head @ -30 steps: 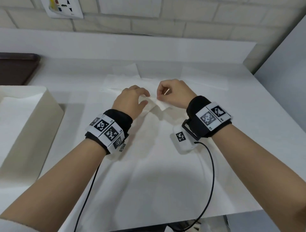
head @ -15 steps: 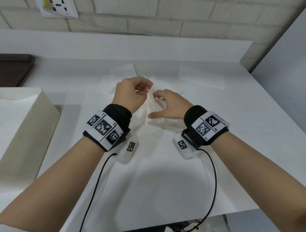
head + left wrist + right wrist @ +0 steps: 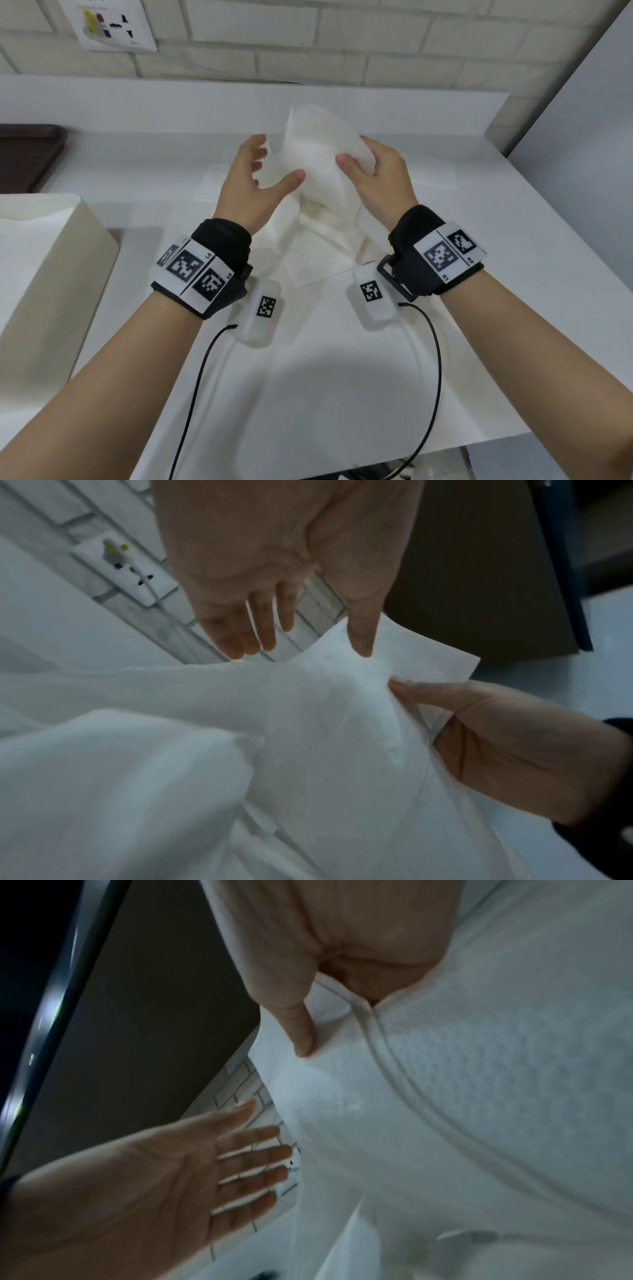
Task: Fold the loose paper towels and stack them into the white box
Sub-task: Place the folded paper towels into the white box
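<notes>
The right hand pinches a towel lifted above the bench; the left hand is spread open beside it, thumb touching. Held at one edge, the limp sheet could droop and fold crooked. The box sits at far left.

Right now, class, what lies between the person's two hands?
In the head view, the raised paper towel lies between the open left hand and the right hand, which pinches it.
</notes>
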### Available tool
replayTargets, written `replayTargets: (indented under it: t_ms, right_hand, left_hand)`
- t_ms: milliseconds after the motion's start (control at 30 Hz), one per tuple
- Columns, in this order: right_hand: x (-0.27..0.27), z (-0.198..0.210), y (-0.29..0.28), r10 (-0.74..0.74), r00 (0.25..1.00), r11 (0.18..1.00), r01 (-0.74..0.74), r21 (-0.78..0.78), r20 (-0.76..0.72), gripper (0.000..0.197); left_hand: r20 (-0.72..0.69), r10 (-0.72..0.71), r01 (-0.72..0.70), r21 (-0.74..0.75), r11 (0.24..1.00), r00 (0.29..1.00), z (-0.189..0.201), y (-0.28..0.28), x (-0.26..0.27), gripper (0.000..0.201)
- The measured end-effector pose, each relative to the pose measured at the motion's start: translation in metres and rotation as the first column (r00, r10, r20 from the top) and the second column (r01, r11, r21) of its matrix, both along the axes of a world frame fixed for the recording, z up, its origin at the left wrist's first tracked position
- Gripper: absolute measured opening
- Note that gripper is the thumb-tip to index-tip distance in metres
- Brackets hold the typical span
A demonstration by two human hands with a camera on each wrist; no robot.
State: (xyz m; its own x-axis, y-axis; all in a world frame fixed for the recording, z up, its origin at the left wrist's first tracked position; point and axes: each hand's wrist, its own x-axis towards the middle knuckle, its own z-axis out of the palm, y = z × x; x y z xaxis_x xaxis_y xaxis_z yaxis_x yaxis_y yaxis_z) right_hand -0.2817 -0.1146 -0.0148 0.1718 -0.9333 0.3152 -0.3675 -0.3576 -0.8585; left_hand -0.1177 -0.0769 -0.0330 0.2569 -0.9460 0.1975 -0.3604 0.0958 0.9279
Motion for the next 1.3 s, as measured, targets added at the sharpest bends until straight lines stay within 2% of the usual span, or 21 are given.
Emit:
replayTargets:
  t_ms: [33,167,233,300,333,467,567,767,833,933,1133,1300]
  right_hand:
    - [0.0,0.002,-0.001,-0.007,0.999,1.0,0.007,-0.013,0.038,0.033]
    - [0.002,0.015,-0.002,0.037,0.992,0.999,-0.033,-0.037,0.124,0.015]
    - [0.006,0.021,-0.002,0.038,0.988,0.999,-0.033,-0.041,0.15,0.024]
    - [0.009,0.027,-0.002,0.025,0.985,0.999,-0.018,-0.041,0.17,0.043]
    - [0.01,0.029,-0.003,0.026,0.982,0.999,-0.019,-0.042,0.186,0.045]
    - [0.013,0.035,-0.007,-0.003,0.974,0.999,0.011,-0.034,0.226,0.034]
    - [0.016,0.033,-0.011,-0.038,0.968,0.999,0.04,0.0,0.249,0.031]
    - [0.011,0.024,-0.012,-0.01,0.93,0.994,-0.031,0.104,0.366,0.021]
    - [0.01,0.02,-0.013,0.007,0.946,0.995,-0.039,0.093,0.323,0.006]
    - [0.007,0.016,-0.015,0.004,0.968,0.996,-0.025,0.082,0.252,0.018]
    - [-0.002,0.018,-0.02,0.023,0.971,0.998,-0.037,0.055,0.238,0.017]
    - [-0.006,0.035,-0.015,0.104,0.959,0.995,-0.102,-0.02,0.263,0.019]
  left_hand:
    - [-0.024,-0.026,0.026,0.021,0.999,0.999,0.0,0.0,-0.001,0.061]
    - [-0.093,-0.125,0.124,-0.018,0.992,0.988,0.005,-0.001,-0.008,0.042]
    - [-0.125,-0.136,0.131,-0.048,0.99,0.983,0.01,-0.002,-0.009,0.042]
    - [-0.127,-0.127,0.118,-0.074,0.99,0.984,0.015,-0.005,-0.01,0.044]
    - [-0.136,-0.126,0.115,-0.083,0.99,0.983,0.017,-0.006,-0.01,0.045]
    - [-0.237,-0.127,0.111,-0.08,0.991,0.963,0.024,-0.009,-0.012,0.044]
    - [-0.27,-0.115,0.095,-0.085,0.992,0.956,0.026,-0.01,-0.012,0.033]
    - [-0.259,0.007,-0.014,-0.026,1.0,0.966,0.023,-0.011,0.001,0.004]
    - [-0.251,0.052,-0.057,-0.01,0.998,0.967,0.021,-0.012,0.007,0.013]
    - [-0.274,0.131,-0.13,0.02,0.991,0.953,0.016,-0.014,0.017,0.019]
    - [-0.304,0.25,-0.232,0.092,0.968,0.919,0.006,-0.013,0.044,0.021]
    - [-0.296,0.39,-0.367,0.131,0.921,0.872,-0.001,-0.013,0.059,0.013]
